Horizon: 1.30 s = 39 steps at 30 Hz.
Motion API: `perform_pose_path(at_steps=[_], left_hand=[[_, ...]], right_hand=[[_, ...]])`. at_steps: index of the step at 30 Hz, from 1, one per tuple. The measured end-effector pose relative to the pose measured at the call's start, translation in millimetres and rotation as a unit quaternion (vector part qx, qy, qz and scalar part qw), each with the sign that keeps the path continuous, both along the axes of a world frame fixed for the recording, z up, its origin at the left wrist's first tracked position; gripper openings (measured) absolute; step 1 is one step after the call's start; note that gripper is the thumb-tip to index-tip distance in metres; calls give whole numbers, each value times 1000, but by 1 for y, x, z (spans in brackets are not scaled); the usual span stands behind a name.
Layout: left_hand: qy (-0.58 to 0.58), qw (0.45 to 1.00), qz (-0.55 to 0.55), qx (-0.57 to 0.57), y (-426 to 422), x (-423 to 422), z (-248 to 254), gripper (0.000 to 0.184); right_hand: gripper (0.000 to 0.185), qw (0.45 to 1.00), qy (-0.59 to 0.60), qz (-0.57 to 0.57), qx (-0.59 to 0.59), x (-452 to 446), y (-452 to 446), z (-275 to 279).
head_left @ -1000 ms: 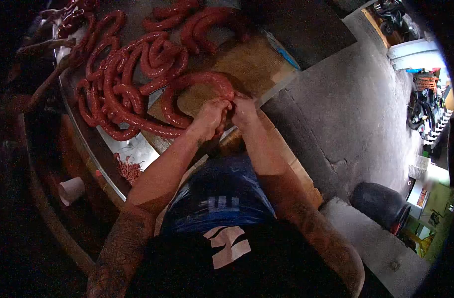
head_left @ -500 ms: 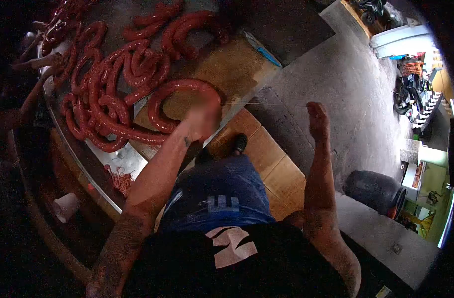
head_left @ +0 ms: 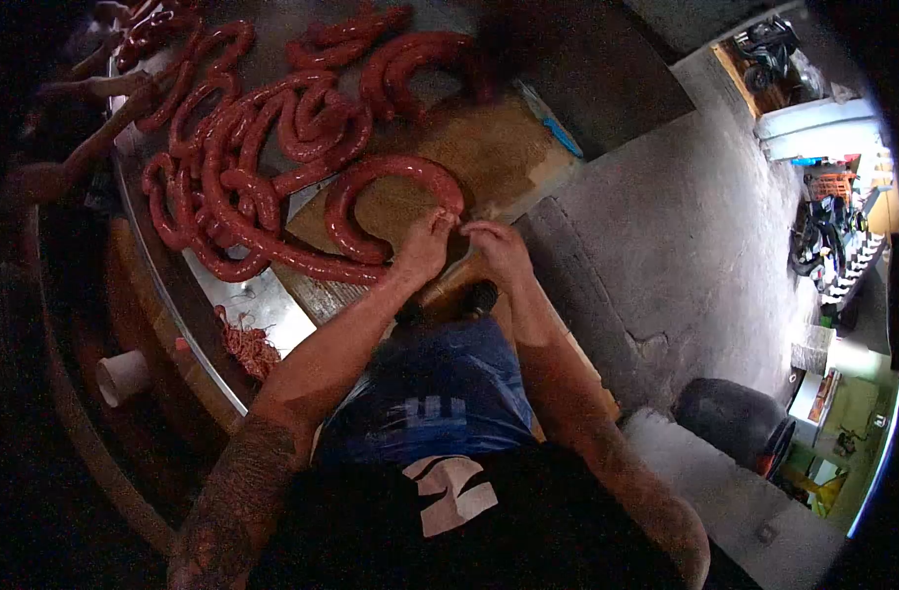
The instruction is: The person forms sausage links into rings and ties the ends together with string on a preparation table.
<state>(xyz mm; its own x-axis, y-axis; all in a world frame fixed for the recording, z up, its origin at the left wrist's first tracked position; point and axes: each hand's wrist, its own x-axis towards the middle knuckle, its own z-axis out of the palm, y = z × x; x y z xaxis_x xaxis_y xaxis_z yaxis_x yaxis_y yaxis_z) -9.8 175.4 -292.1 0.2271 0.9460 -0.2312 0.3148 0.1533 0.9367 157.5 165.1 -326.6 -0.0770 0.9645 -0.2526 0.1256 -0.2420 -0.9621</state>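
A long, glossy red sausage (head_left: pixel 346 202) curves in an open loop on the wooden board, its end near the board's edge. My left hand (head_left: pixel 425 251) is closed, thumb and fingers pinching that end. Close beside it, almost touching, my right hand (head_left: pixel 501 251) is also closed, its fingertips pinched together at the sausage's tip. A fine string ran between the two hands a moment before; now it is too thin to make out. More coils of filled sausage (head_left: pixel 228 147) lie heaped to the left.
A blue-handled knife (head_left: pixel 563 136) lies at the board's (head_left: pixel 499 147) far right corner. A tangle of pinkish strings (head_left: pixel 248 344) rests on the metal table (head_left: pixel 272 310). Another person's arms (head_left: pixel 100 88) reach in at the far left. A white cup (head_left: pixel 123 378) and a dark barrel (head_left: pixel 730 423) stand nearby.
My right hand has come in from far out on the right to meet my left hand at the sausage's end. The stretched string no longer shows. The view has shifted slightly.
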Motion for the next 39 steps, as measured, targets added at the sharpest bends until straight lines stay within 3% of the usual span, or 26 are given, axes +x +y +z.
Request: perform_pose_path(at_steps=[1,2,3,4,6,8,9,11,12,13,14,15,17,19,21,23,26,28,30,31,32,35,36,37,38,39], left_hand=[[-1,1000,8,0,1,-2,1,26],[-115,991,25,-57,1,-2,2,23],[-226,967,42,-111,1,-4,7,21],[-225,967,48,-111,4,-10,21,21],[-283,920,46,-268,12,-30,45,23],[-311,901,57,-299,16,-42,49,22],[-341,877,59,-334,17,-44,49,21],[-339,869,58,-356,19,-43,46,20],[-303,888,52,-343,18,-41,43,20],[-268,904,47,-329,18,-37,36,19],[-202,931,47,-301,19,-32,28,20],[-206,930,43,-303,19,-30,16,20],[-159,949,-34,-272,18,-25,-9,21],[-164,951,-27,-261,17,-12,-8,20],[-117,949,-15,-293,18,-12,18,19],[-96,946,-15,-311,24,-18,27,20],[-139,947,-53,-286,27,-16,9,23],[-113,957,-52,-263,25,-11,-9,23],[-87,964,-54,-246,17,-5,-8,24],[-86,972,-47,-214,16,-3,3,24],[-83,978,-39,-186,13,-3,11,25],[-39,981,12,-188,5,2,20,26],[-39,981,11,-188,3,2,25,26],[-23,982,-7,-185,2,1,32,29],[-15,983,-11,-184,3,0,29,30],[-7,983,-15,-182,4,-1,26,32]], right_hand=[[34,991,74,-27,-112,-4,-4,-4],[38,962,146,-58,-224,-6,-5,-8],[38,962,145,-52,-225,-16,2,-6],[37,955,161,-68,-240,-31,14,-4],[36,946,182,-76,-256,-49,33,-3],[27,987,-1,36,-157,-54,48,-11],[27,987,-1,32,-156,-50,49,-6],[25,943,-202,253,-74,-24,49,9],[25,944,-208,243,-76,-4,43,7],[22,986,-21,148,76,15,31,10],[19,983,157,19,94,33,17,14],[16,931,324,-89,143,48,3,27],[13,854,465,-226,55,56,-20,72],[10,867,494,-37,53,68,-36,85],[7,914,393,-95,-30,121,-35,57],[8,862,462,-157,134,171,-22,48],[11,837,483,-258,18,171,-32,24],[23,822,405,-395,-61,149,-39,4],[35,878,133,-453,-86,100,-44,-9],[41,909,17,-404,-101,69,-42,-7],[47,982,-92,-152,-55,55,-42,-18],[43,977,-3,12,-213,-11,-22,67],[39,933,239,-152,-220,-9,-8,37],[35,810,459,-300,-208,-6,4,21],[35,812,458,-295,-208,-4,15,30],[35,843,381,-373,-68,-3,22,48]])
